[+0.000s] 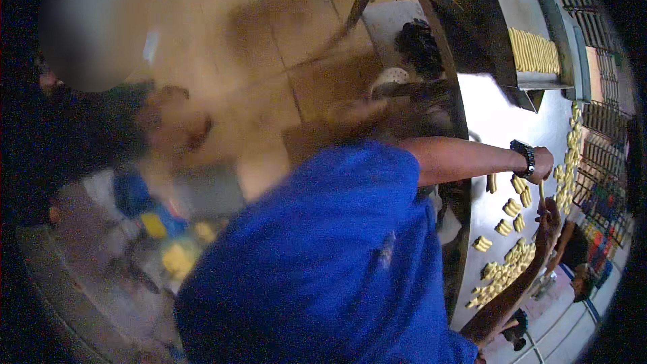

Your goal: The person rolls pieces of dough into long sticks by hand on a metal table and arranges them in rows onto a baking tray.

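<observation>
My left hand [541, 165], with a dark watch on its wrist, is closed at the upper end of a pale dough strip [542, 189] over the metal table [485, 118]. At the strip's lower end is my right hand [549, 218], its fingers bent around it; the exact grip is too small to make out. Beside my hands lie small clusters of yellow dough strips [511, 207]. A larger heap of dough pieces [510, 266] spreads near my right forearm. Along the table's far side runs a line of more dough pieces [571, 155].
A metal tray [544, 85] holding a row of dough strips [532, 50] stands on the table. Past the far edge are wire racks [602, 118]. Blurred people are at the left, one in dark clothing [87, 128]. A dark bundle [419, 46] rests near the table on a light surface.
</observation>
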`<state>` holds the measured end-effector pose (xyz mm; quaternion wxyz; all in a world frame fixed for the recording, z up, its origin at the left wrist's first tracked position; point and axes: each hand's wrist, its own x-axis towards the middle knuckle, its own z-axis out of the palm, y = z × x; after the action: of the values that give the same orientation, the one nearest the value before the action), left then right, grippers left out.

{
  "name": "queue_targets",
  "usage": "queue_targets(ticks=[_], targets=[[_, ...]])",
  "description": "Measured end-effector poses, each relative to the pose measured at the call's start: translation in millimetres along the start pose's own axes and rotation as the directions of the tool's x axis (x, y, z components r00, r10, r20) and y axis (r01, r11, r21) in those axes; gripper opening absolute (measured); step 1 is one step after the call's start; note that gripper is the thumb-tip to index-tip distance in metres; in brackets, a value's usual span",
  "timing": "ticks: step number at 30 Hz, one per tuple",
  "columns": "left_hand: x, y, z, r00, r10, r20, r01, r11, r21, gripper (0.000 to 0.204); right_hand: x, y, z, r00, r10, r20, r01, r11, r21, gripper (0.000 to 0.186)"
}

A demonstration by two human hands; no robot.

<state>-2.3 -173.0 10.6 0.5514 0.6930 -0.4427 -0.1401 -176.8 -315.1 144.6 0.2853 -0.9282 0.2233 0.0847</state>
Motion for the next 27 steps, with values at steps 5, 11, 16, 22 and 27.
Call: queue_targets(ticks=[5, 11, 16, 22, 27], targets=[[-8, 23, -33, 0.99, 0.143, -0.018, -0.135, 0.967, 0.217, 0.016, -14, -44, -23, 0.987, -0.159, 0.013, 0.16, 0.985, -0.063, 0.04], [5, 55, -49, 0.995, 0.09, -0.048, -0.06, 0.895, 0.442, 0.019, -29, -81, -43, 0.993, -0.117, -0.008, 0.115, 0.985, -0.125, 0.036], [5, 57, -58, 0.959, 0.16, -0.233, -0.116, 0.975, 0.191, 0.01, -43, -107, -52, 0.991, -0.126, -0.041, 0.117, 0.976, -0.183, 0.035], [8, 78, -65, 0.938, 0.217, -0.269, -0.157, 0.961, 0.226, 0.013, -55, -136, -60, 0.989, -0.135, -0.06, 0.119, 0.966, -0.228, 0.033], [36, 82, -50, 0.866, 0.311, -0.391, -0.204, 0.934, 0.291, 0.016, -66, -151, -62, 0.985, -0.151, -0.08, 0.128, 0.961, -0.246, 0.031]])
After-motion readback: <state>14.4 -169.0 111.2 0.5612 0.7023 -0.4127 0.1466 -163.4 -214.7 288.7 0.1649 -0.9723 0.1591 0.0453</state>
